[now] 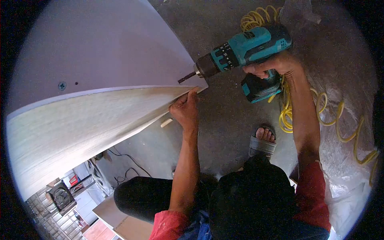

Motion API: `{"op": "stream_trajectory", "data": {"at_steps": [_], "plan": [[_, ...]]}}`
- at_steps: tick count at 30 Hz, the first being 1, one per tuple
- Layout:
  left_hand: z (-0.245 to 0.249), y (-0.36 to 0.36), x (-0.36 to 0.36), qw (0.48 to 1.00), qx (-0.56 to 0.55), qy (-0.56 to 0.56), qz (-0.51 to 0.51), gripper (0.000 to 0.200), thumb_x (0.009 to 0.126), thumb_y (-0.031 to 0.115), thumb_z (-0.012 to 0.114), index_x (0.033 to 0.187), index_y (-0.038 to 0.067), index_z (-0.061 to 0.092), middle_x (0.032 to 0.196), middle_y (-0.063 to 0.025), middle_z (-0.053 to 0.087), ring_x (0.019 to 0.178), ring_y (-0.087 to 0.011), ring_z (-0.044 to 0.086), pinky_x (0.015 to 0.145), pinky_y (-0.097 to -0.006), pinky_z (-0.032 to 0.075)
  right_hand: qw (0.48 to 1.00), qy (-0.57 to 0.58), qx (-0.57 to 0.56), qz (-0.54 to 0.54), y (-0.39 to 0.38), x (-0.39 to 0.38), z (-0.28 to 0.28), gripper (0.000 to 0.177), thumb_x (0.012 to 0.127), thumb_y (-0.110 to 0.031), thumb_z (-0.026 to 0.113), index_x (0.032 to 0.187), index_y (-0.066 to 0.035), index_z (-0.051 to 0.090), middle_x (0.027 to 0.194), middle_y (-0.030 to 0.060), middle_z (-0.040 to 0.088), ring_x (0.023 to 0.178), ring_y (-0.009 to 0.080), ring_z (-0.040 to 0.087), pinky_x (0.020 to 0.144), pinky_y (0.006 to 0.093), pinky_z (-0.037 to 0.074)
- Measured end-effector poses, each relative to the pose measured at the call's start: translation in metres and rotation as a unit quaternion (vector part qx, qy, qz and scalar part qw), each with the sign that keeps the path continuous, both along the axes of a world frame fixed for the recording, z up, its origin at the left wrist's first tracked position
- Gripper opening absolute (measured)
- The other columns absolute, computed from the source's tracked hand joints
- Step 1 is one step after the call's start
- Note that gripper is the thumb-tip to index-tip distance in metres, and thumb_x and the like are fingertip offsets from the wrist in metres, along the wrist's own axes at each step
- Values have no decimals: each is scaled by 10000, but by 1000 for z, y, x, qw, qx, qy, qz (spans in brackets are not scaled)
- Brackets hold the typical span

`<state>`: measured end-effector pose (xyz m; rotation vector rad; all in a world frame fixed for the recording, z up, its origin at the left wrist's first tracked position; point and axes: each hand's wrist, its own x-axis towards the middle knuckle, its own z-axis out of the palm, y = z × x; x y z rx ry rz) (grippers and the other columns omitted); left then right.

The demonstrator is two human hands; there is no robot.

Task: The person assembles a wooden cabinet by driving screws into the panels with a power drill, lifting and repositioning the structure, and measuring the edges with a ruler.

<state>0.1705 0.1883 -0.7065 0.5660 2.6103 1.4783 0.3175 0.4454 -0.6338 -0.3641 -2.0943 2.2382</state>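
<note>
At far left a broad panel (100,52) stands on edge, two screws (62,85) near its seam with a wood-grain board (80,124). The left hand (185,110) has its grip closed over the board's corner edge. The board looks stiff and bulky, best held there. The drill (244,50), bit at the panel's corner, sits in the right hand (272,66), grip fully wrapped. A yellow hose (320,116) coils on the floor.
</note>
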Motion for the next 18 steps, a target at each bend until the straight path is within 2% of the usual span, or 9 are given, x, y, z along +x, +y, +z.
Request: {"op": "stream_trajectory", "data": {"at_steps": [2, 4, 5, 7, 11, 14, 16, 17, 18], "plan": [[4, 0, 1, 1000, -23, 0, 3, 222, 781, 200, 750, 708, -9, 727, 588, -44, 645, 513, -97, 554, 526, -263, 449, 999, 5, -34, 2, 1, 0, -2, 199, 739, -216, 781, 693, -80, 644, 552, -13, 562, 463, 78, 490, 451, 256, 366], [5, 1, 1, 999, -45, 1, 6, 223, 780, 202, 751, 705, -6, 727, 588, -42, 643, 515, -97, 551, 527, -262, 447, 1000, 17, 14, 2, 6, 0, -9, 211, 699, -69, 793, 869, -15, 679, 654, 34, 634, 486, 97, 517, 450, 267, 398], [3, 1, 1, 999, -35, -20, 10, 222, 784, 213, 743, 702, 7, 731, 555, -43, 633, 504, -89, 548, 539, -265, 451, 1000, 18, 15, 2, 9, 0, -6, 211, 699, -69, 793, 869, -15, 679, 654, 34, 634, 486, 97, 517, 450, 267, 398], [3, 0, 1, 999, -25, -39, 14, 222, 788, 224, 735, 700, 21, 734, 522, -44, 622, 493, -82, 545, 551, -267, 454, 991, -28, 127, 27, 14, -1, 2, 272, 667, -86, 821, 894, -29, 682, 733, 45, 671, 556, 112, 583, 497, 256, 453], [1, -1, -2, 998, -59, -1, 6, 259, 785, 248, 744, 676, 13, 726, 504, -42, 607, 479, -86, 529, 556, -263, 447, 998, 6, 61, -9, 13, 0, 1, 320, 637, -108, 846, 904, -36, 686, 807, 46, 692, 680, 135, 633, 602, 271, 507], [11, 2, 1, 998, -59, 7, -4, 275, 782, 260, 745, 664, 12, 722, 507, -46, 613, 469, -107, 539, 560, -272, 453, 986, -1, 138, -91, 21, 11, -11, 339, 628, -121, 852, 917, -44, 691, 855, 41, 702, 779, 143, 641, 706, 302, 520], [16, 1, 3, 999, -47, 14, -9, 283, 781, 270, 744, 663, 13, 722, 512, -48, 620, 465, -121, 548, 562, -281, 458, 994, -44, 41, -87, 34, 11, -18, 350, 636, -112, 844, 946, -58, 691, 896, 42, 701, 814, 141, 642, 741, 303, 512], [15, 1, 3, 997, -68, 19, 4, 272, 782, 271, 741, 682, 19, 728, 525, -50, 630, 475, -130, 565, 569, -289, 464, 995, 21, -1, -95, 30, 10, -21, 346, 665, -134, 825, 971, -56, 686, 842, 23, 676, 737, 125, 618, 692, 279, 501], [14, 3, 4, 996, -88, 24, 15, 261, 784, 272, 739, 701, 24, 733, 537, -52, 640, 485, -139, 583, 577, -296, 470, 995, 20, 2, -95, 25, 11, -24, 346, 665, -134, 825, 971, -56, 686, 842, 23, 676, 737, 125, 618, 692, 279, 501]]}}
